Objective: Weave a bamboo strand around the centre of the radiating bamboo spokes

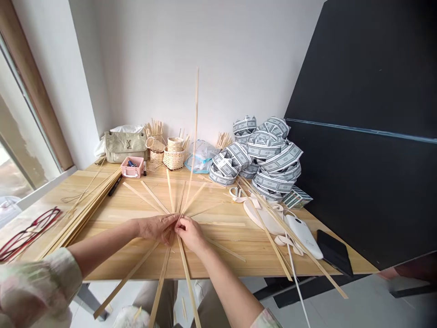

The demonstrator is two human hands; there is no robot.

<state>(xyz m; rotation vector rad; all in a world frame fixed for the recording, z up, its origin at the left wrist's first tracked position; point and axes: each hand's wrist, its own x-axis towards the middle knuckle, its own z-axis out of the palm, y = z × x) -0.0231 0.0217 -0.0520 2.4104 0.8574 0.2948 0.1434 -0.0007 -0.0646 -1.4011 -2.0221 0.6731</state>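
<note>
Flat bamboo strips (155, 197) cross at one centre on the table and fan out like spokes; several reach over the front edge. My left hand (159, 228) lies over that centre, its fingers bent and pressed on the crossing. Close against it, my right hand (190, 233) is closed in a pinch at the same spot. A long thin strip (195, 132) rises steeply from between the hands. The crossing itself is mostly hidden under my fingers, and which strip each hand grips is hard to make out.
A bundle of long bamboo strips (85, 207) and red glasses (32, 230) lie left. Along the back stand a handbag (125, 148), a pink box (132, 167), small woven baskets (174, 159) and piled patterned paper crowns (268, 150). Loose strips (273, 228) and a black phone (334, 251) lie right.
</note>
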